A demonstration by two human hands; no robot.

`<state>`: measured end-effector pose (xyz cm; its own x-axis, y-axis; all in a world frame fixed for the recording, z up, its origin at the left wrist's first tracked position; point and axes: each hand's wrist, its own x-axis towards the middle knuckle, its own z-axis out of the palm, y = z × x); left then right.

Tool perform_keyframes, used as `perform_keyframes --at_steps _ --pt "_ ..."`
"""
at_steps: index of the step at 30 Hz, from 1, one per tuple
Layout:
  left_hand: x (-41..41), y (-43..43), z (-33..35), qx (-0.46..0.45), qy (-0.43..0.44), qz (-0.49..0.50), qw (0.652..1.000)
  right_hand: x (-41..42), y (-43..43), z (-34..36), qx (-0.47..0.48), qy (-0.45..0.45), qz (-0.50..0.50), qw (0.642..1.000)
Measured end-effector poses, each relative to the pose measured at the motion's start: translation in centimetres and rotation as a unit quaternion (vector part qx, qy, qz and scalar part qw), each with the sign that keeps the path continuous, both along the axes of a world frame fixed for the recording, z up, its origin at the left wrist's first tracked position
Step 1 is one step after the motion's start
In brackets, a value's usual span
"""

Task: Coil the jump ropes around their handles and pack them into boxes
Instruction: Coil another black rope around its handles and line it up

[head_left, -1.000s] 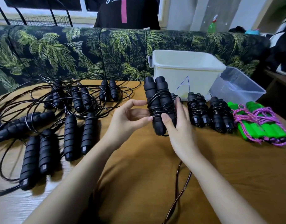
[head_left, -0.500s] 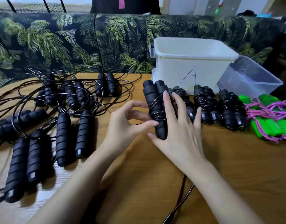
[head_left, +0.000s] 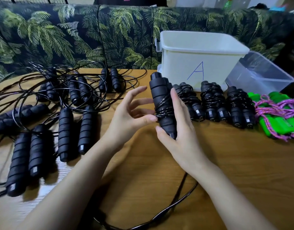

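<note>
Sofa (head_left: 76,35), upper frame: dark fabric with a green and yellow-green palm-leaf print. Table (head_left: 226,163): tan wood with fine grain lines, paler at lower left. Loose handles (head_left: 64,130), left: matte black with spiral ribbing; their cords (head_left: 43,90): glossy black. Wrapped handles (head_left: 163,103) at centre and wrapped bundles (head_left: 212,100) to their right: black throughout. White box (head_left: 176,63), upper right: marked with a blue letter "A" (head_left: 197,72). Clear box (head_left: 259,75) beside it: colourless. Far right: bright green handles (head_left: 276,125) bound in pink-purple braided rope (head_left: 272,108).
</note>
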<state>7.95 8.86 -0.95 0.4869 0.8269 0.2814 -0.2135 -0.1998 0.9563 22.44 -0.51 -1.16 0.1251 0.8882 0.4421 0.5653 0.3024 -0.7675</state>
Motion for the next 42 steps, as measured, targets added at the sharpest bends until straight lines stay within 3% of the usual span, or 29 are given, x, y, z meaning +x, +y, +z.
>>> perform_keyframes --at_steps 3,7,12,16,29,42 --pt "0.0 0.0 0.1 -0.044 0.004 -0.062 0.997 0.0 0.1 0.1 0.008 0.021 0.026 0.999" --pt "0.1 -0.2 0.3 -0.063 0.002 -0.075 0.995 0.2 0.0 -0.1 0.005 0.038 0.049 0.998" --pt "0.4 -0.6 0.1 -0.061 0.008 -0.043 0.997 0.4 0.2 -0.1 0.054 -0.075 -0.045 0.995" --pt "0.5 -0.7 0.2 -0.022 0.031 -0.015 0.999 0.4 0.2 -0.4 0.046 -0.09 -0.019 0.995" --pt "-1.4 0.0 1.3 0.031 0.099 -0.069 0.992 0.8 0.1 0.0 -0.03 0.067 0.068 0.995" --pt "-0.5 -0.5 1.0 0.041 0.033 0.042 0.998 1.1 0.2 -0.2 -0.068 0.235 0.119 0.962"
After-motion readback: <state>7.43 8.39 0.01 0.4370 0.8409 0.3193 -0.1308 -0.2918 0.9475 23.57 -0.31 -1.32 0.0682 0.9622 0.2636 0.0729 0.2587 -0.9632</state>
